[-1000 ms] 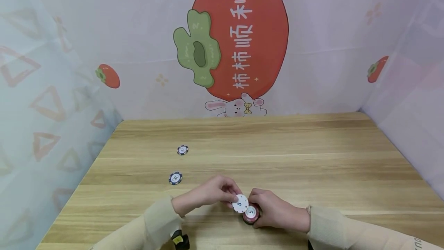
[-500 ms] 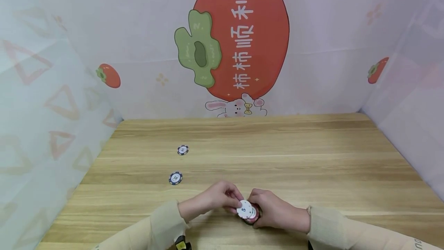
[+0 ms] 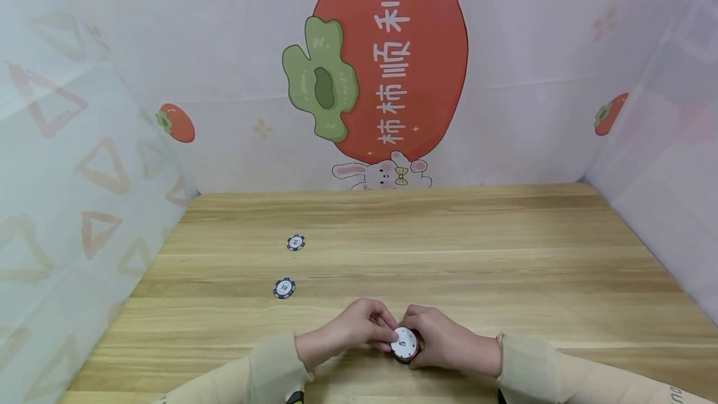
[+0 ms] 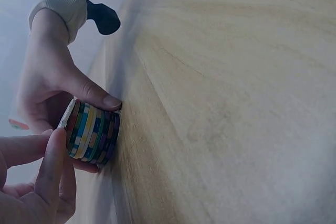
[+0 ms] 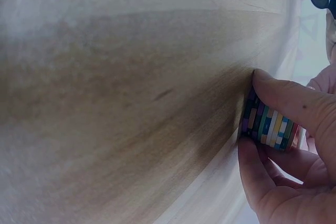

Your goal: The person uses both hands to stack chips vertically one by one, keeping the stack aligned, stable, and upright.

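Observation:
A white poker chip [image 3: 405,344] marked 5 lies over the top of a stack of poker chips [image 4: 93,134]. My left hand [image 3: 367,326] pinches this white chip at its left edge between thumb and fingers. In the left wrist view the chip is slightly tilted against the top of the stack. My right hand [image 3: 449,341] grips the stack from the right, thumb on the near side and fingers on the far side. The right wrist view shows several layered chips [image 5: 269,123] in purple, green, yellow, white and red, standing on the table.
Two dark blue and white poker chips marked 10 lie flat at the left, a nearer chip [image 3: 284,288] and a farther chip [image 3: 295,242]. The wooden table [image 3: 477,254] meets a printed cloth backdrop [image 3: 521,129] at the back, with cloth on both sides too.
My left hand has moved right and slightly nearer, bringing the white chip from beside the stack to over its top, covering the red chip there. My right hand has stayed in place.

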Tool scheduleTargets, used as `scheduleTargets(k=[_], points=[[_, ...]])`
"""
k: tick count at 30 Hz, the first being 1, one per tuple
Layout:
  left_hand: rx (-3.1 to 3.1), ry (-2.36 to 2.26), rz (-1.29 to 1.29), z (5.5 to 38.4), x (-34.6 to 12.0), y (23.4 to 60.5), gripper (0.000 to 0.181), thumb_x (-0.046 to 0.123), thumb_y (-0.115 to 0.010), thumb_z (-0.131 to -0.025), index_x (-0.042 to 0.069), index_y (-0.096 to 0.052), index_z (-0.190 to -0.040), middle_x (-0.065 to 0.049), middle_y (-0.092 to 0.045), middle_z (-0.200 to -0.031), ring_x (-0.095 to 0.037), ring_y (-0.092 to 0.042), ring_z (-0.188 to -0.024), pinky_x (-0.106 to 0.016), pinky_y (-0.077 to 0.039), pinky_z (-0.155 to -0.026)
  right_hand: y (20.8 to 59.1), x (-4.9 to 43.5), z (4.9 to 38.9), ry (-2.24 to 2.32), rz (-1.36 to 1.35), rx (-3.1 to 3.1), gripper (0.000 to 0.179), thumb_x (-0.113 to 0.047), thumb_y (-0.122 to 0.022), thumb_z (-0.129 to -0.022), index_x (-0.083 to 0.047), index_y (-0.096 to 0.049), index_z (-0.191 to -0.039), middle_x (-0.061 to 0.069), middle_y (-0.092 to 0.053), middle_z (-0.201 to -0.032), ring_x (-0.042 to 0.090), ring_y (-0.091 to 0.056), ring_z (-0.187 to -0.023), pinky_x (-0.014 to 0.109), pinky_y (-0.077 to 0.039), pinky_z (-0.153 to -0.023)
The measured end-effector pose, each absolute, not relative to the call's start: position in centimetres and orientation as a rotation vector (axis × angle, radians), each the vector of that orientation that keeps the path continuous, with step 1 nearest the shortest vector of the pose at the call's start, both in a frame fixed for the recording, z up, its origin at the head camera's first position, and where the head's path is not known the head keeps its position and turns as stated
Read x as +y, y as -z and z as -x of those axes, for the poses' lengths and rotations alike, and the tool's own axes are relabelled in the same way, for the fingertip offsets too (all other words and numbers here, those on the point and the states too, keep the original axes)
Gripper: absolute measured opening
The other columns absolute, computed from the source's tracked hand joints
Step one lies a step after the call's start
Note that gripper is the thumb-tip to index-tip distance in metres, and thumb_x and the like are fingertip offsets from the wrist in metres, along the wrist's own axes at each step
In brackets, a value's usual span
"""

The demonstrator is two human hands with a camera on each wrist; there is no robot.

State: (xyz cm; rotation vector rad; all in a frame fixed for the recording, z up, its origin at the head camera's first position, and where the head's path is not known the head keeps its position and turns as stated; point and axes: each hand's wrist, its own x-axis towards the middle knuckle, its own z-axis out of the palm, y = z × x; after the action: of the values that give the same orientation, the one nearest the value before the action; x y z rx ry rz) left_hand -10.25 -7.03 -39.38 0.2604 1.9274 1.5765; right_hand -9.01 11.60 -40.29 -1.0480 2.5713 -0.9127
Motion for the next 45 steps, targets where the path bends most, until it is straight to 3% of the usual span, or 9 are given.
scheduleTargets(k=[19,26,33,45], points=[[2.011,-1.548,-0.275,10.0,-6.8,39.6,0.009,-0.004,-0.066,-0.077,-0.006,-0.06,-0.082,-0.004,-0.057,-0.067,-0.008,-0.056,-0.053,-0.024,-0.052,-0.055,40.4,11.5,8.8,0.941,1.095,2.6,0.037,-0.007,-0.082,-0.055,-0.01,-0.064,-0.087,-0.012,-0.051,-0.082,-0.001,-0.049,-0.076,0.017,-0.045,-0.068],[2.274,-1.259,-0.623,11.1,-7.7,39.1,0.008,0.008,-0.068,-0.079,0.004,-0.062,-0.079,0.003,-0.059,-0.067,-0.004,-0.054,-0.058,-0.018,-0.047,-0.055,40.4,11.6,8.9,0.945,1.1,2.611,0.037,-0.007,-0.081,-0.055,-0.012,-0.065,-0.088,-0.013,-0.051,-0.081,-0.001,-0.049,-0.076,0.017,-0.044,-0.069],[2.498,-0.869,-0.957,12.6,-9.2,38.6,0.006,0.008,-0.067,-0.08,0.007,-0.062,-0.083,0.006,-0.059,-0.075,0.0,-0.052,-0.068,-0.015,-0.045,-0.064,40.3,11.5,9.1,0.917,1.081,2.597,0.037,-0.007,-0.082,-0.055,-0.013,-0.065,-0.087,-0.012,-0.051,-0.082,-0.001,-0.05,-0.078,0.018,-0.045,-0.07],[2.583,-0.458,-1.028,14.0,-12.1,36.7,0.016,0.011,-0.065,-0.082,0.002,-0.062,-0.094,-0.001,-0.059,-0.081,-0.009,-0.053,-0.071,-0.022,-0.045,-0.065,40.1,11.3,9.3,0.888,1.051,2.586,0.038,-0.008,-0.083,-0.053,-0.014,-0.062,-0.083,-0.013,-0.051,-0.081,0.0,-0.049,-0.076,0.019,-0.044,-0.068]])
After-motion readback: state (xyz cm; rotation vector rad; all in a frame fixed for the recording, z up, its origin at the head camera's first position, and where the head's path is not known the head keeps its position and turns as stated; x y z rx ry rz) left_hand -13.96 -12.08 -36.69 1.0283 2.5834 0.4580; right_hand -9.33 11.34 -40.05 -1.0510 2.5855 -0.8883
